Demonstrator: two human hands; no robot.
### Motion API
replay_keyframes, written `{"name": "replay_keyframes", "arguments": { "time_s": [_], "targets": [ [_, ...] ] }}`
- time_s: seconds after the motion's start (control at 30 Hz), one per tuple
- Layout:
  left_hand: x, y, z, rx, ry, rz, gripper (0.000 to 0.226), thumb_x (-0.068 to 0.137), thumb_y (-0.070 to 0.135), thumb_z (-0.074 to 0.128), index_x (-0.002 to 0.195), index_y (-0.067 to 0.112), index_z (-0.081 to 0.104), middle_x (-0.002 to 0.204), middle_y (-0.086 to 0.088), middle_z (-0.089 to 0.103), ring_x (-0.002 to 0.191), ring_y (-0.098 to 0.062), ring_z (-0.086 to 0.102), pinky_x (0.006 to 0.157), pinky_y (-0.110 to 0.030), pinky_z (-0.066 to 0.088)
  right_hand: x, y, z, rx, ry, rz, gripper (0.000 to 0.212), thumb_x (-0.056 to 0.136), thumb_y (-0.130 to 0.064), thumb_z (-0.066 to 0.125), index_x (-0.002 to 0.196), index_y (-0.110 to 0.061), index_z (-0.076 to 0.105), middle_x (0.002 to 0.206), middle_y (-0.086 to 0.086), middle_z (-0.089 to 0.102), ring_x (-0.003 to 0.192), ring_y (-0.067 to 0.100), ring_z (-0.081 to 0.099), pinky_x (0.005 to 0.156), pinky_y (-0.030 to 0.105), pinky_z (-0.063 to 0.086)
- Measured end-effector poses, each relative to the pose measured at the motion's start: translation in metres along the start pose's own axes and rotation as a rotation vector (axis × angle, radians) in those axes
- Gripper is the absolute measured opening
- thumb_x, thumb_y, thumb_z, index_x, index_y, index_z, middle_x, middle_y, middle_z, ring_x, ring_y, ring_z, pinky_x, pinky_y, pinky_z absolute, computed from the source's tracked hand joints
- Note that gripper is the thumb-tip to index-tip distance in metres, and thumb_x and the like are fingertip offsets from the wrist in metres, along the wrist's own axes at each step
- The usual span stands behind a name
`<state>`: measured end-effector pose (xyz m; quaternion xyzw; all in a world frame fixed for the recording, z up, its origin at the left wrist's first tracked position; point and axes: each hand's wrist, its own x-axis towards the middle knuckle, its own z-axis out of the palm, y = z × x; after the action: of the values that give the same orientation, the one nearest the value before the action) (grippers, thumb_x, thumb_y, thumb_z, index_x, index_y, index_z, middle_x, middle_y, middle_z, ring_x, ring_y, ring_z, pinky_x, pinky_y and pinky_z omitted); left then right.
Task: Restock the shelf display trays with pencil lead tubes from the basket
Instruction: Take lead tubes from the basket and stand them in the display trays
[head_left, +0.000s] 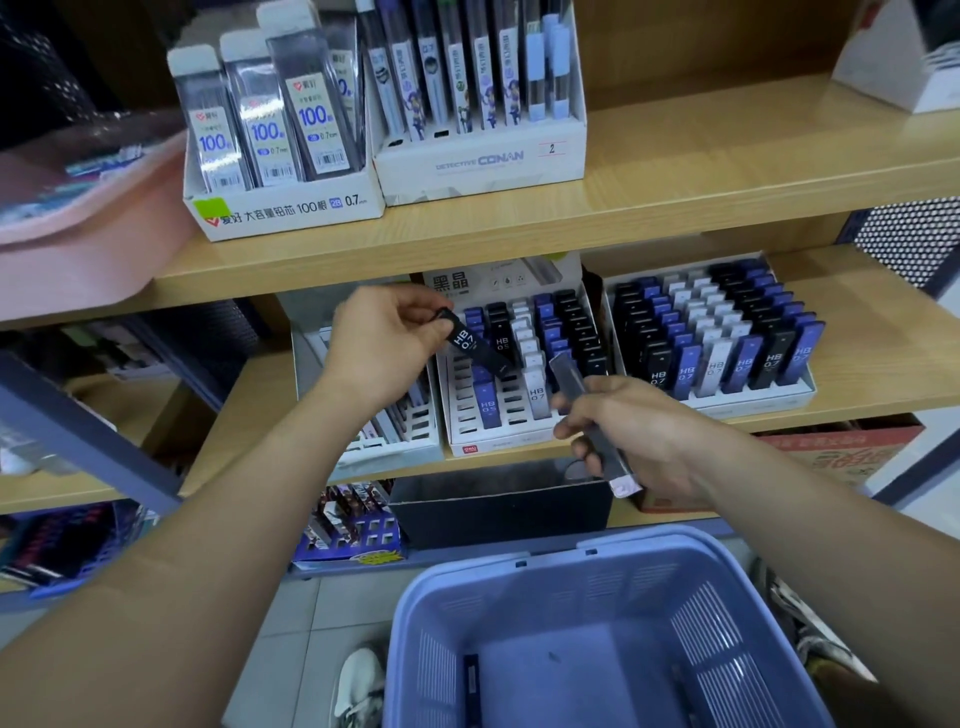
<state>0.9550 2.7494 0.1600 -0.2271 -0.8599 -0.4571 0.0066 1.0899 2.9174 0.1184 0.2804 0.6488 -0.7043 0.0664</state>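
Note:
My left hand (382, 345) pinches a black lead tube marked HB 0.7 (467, 340), tilted over the middle display tray (470, 434) on the lower shelf. That white tray has several open slots and some black, blue and white tubes. My right hand (631, 428) grips a long grey translucent tube (592, 421) just in front of the same tray. A fuller tray (748, 402) of tubes stands to the right. The lilac basket (613, 623) sits below my arms, with one dark tube (470, 680) lying on its bottom.
A slotted white tray (410, 426) stands left of the middle one. Upper shelf holds a 0.7 lead box (291, 208) and a Conan box (483, 161). A pink bin (88, 228) juts at left. A black box (498, 509) sits under the shelf; a shoe (358, 680) is beside the basket.

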Motion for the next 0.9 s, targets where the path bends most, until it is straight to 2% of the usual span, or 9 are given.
{"name": "replay_keyframes", "arguments": {
  "time_s": [0.1,0.13,0.23,0.3,0.37,0.5,0.6,0.77,0.9],
  "targets": [
    [0.003,0.003,0.012,0.12,0.051,0.096,0.018,0.087,0.015,0.067,0.104,0.02,0.073,0.087,0.013,0.067,0.078,0.003,0.06,0.075,-0.004,0.044,-0.005,-0.004,-0.005,0.046,-0.042,-0.019,0.016,0.101,-0.004,0.048,0.111,-0.008,0.059,0.087,0.012,0.057,0.058,0.018,0.06,0.053,0.027,0.054],
    [0.004,0.004,0.016,0.147,0.054,0.119,0.02,0.088,0.015,0.066,0.107,0.019,0.072,0.091,0.013,0.066,0.078,0.003,0.059,0.075,-0.002,0.042,-0.008,-0.005,-0.007,0.063,-0.062,-0.015,0.015,0.101,-0.009,0.049,0.113,-0.011,0.059,0.087,0.012,0.059,0.058,0.019,0.064,0.053,0.027,0.056],
    [0.008,0.004,0.027,0.221,0.029,0.175,0.024,0.091,0.013,0.063,0.114,0.015,0.069,0.101,0.006,0.066,0.088,-0.005,0.06,0.08,-0.007,0.04,-0.012,-0.005,-0.01,-0.001,-0.05,-0.009,0.014,0.101,-0.021,0.052,0.112,-0.02,0.06,0.078,0.009,0.062,0.048,0.016,0.059,0.039,0.021,0.044],
    [0.013,0.001,0.033,0.261,0.028,0.197,0.025,0.09,0.013,0.064,0.115,0.013,0.068,0.107,0.0,0.068,0.092,-0.009,0.06,0.084,-0.014,0.044,-0.011,-0.005,-0.013,-0.035,0.001,-0.022,0.013,0.102,-0.02,0.05,0.11,-0.017,0.061,0.075,0.008,0.06,0.044,0.013,0.047,0.033,0.017,0.03],
    [0.018,-0.004,0.039,0.298,0.043,0.22,0.023,0.089,0.013,0.066,0.112,0.011,0.068,0.104,-0.003,0.069,0.091,-0.011,0.06,0.084,-0.019,0.047,-0.009,-0.006,-0.017,-0.014,0.027,-0.012,0.015,0.102,-0.013,0.047,0.109,-0.009,0.06,0.077,0.009,0.057,0.046,0.013,0.043,0.032,0.017,0.024],
    [0.026,-0.013,0.047,0.286,0.017,0.224,0.021,0.087,0.009,0.067,0.108,0.009,0.069,0.103,-0.007,0.07,0.091,-0.015,0.063,0.086,-0.024,0.051,-0.008,-0.006,-0.023,-0.039,0.019,-0.004,0.016,0.1,-0.008,0.049,0.109,-0.007,0.062,0.083,0.01,0.051,0.053,0.014,0.049,0.036,0.018,0.035],
    [0.029,-0.018,0.051,0.297,-0.017,0.21,0.022,0.087,0.008,0.067,0.108,0.01,0.071,0.105,-0.006,0.071,0.087,-0.008,0.059,0.083,-0.014,0.044,-0.008,-0.005,-0.026,-0.057,0.035,-0.01,0.016,0.099,-0.009,0.054,0.112,-0.009,0.063,0.082,0.008,0.054,0.056,0.013,0.056,0.044,0.019,0.046],
    [0.033,-0.02,0.055,0.306,-0.057,0.175,0.022,0.09,0.007,0.063,0.111,0.01,0.071,0.11,-0.006,0.07,0.095,-0.013,0.063,0.087,-0.014,0.042,-0.011,-0.005,-0.031,-0.108,0.029,-0.037,0.011,0.097,-0.011,0.059,0.103,-0.009,0.067,0.081,0.007,0.06,0.06,0.013,0.061,0.046,0.018,0.047],
    [0.038,-0.023,0.055,0.275,-0.069,0.129,0.024,0.091,0.005,0.061,0.113,0.011,0.069,0.11,-0.005,0.069,0.094,-0.01,0.06,0.085,-0.009,0.04,-0.008,0.0,-0.03,-0.311,0.05,-0.101,0.01,0.097,-0.015,0.059,0.104,-0.016,0.067,0.083,0.005,0.062,0.057,0.01,0.06,0.046,0.018,0.046]
  ]
}}
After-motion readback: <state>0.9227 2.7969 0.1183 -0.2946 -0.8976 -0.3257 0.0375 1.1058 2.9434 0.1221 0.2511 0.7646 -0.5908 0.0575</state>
